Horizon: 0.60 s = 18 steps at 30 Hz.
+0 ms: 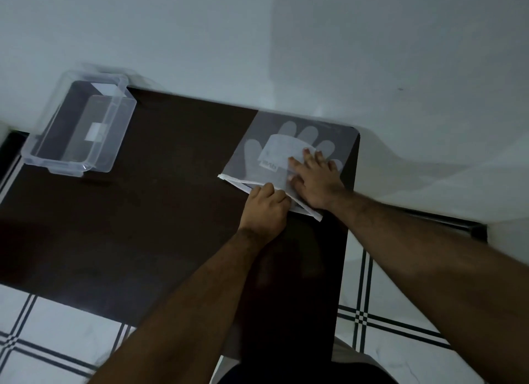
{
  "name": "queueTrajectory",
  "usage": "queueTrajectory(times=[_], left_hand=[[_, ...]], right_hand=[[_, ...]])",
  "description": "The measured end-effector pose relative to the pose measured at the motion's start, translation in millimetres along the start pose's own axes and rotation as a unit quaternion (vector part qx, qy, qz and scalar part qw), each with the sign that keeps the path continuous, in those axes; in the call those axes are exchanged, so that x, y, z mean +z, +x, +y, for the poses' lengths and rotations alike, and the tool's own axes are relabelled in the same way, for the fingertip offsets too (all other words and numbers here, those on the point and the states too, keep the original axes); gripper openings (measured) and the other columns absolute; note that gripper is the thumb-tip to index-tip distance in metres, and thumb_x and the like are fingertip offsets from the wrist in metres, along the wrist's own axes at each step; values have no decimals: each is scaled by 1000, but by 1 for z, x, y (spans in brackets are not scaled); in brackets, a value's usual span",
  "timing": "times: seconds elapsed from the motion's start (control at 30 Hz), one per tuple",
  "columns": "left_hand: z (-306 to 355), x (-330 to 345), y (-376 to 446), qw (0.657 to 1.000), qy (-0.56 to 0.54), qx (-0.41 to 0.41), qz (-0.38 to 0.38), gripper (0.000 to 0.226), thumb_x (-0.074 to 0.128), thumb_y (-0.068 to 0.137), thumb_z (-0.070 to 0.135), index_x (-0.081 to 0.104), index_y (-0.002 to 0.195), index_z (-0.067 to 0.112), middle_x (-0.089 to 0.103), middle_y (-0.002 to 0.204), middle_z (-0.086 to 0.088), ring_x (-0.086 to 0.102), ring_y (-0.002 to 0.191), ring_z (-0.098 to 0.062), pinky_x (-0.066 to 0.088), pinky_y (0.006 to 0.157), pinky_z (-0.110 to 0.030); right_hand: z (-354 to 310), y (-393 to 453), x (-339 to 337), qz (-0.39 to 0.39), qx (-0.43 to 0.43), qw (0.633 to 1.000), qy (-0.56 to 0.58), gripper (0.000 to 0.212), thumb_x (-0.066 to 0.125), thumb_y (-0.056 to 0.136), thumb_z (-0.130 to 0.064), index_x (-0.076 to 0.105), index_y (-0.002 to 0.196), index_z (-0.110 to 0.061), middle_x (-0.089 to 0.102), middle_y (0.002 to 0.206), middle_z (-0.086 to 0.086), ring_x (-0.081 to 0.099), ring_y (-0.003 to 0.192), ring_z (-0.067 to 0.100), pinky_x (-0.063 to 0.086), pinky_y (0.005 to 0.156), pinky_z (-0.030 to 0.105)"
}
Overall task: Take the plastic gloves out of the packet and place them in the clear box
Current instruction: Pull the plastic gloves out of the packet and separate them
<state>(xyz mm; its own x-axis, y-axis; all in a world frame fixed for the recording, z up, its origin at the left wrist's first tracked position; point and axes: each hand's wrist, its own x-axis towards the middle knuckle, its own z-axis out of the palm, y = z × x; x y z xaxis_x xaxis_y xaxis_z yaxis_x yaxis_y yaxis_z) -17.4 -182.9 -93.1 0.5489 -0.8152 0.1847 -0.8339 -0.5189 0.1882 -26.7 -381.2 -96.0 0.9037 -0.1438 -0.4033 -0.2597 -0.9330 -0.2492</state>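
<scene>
the packet (274, 154) lies flat at the far right corner of the dark table (143, 212), its far edge against the white wall (257, 40). through its frosted face a glove outline shows, with a paler label across the palm. the gloves themselves are inside the packet; how many cannot be told.

the right hand (315, 180) lies palm down on the packet's near right part, fingers spread and pressing the film flat, covering part of the label. the left hand (266, 209) sits at the packet's near edge, fingers curled and bunched together at the white sealing strip (303, 206), which lifts away from the packet in a narrow v. whether the fingertips pinch the strip or reach inside cannot be told, since the knuckles hide them.

the box (77, 126) stands at the far left corner of the table, well apart from the packet, open on top, with a white sticker on its bottom. bare tabletop lies between the two. tiled floor (57, 326) with dark lines shows beside the table.
</scene>
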Motion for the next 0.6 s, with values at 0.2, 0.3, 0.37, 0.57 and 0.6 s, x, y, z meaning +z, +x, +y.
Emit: queueTrajectory(times=[0.2, 0.3, 0.37, 0.57, 0.6], left_hand=[[2, -3, -33, 1000, -5, -5, 22, 4, 75, 86, 15, 78, 86, 12, 64, 80, -2, 53, 80, -29, 40, 74, -41], [7, -9, -53, 1000, -18, -6, 20, 15, 65, 89, 19, 78, 90, 13, 67, 83, -2, 55, 81, -29, 45, 74, -40], [10, -11, -68, 1000, -19, -5, 18, 18, 62, 90, 21, 78, 91, 13, 68, 85, -3, 55, 81, -29, 43, 73, -40], [23, -13, -117, 999, -29, 4, 27, 4, 71, 88, 13, 75, 88, 12, 65, 83, -2, 50, 78, -28, 36, 72, -39], [25, -13, -126, 999, -30, 2, 25, 3, 72, 88, 13, 75, 88, 12, 65, 83, -2, 49, 77, -27, 36, 71, -39]], right_hand=[[0, 8, -2, 1, -17, 1000, -20, 66, 31, 109, -59, 16, 168, -34, 4, 179, 13, 4, 163, 43, 8, 129, 65], [-1, 10, -4, 6, -20, 999, -27, 65, 31, 109, -59, 19, 168, -33, 7, 179, 13, 6, 163, 43, 9, 129, 67], [-3, 11, -6, 10, -21, 999, -29, 65, 33, 109, -58, 20, 167, -32, 9, 178, 13, 7, 163, 43, 9, 129, 68], [-8, 14, -5, 17, -15, 998, -59, 64, 34, 108, -59, 23, 165, -32, 13, 177, 15, 11, 162, 45, 8, 127, 70], [-10, 13, -5, 27, -15, 997, -67, 63, 35, 108, -58, 26, 164, -32, 15, 176, 16, 12, 161, 46, 9, 127, 70]])
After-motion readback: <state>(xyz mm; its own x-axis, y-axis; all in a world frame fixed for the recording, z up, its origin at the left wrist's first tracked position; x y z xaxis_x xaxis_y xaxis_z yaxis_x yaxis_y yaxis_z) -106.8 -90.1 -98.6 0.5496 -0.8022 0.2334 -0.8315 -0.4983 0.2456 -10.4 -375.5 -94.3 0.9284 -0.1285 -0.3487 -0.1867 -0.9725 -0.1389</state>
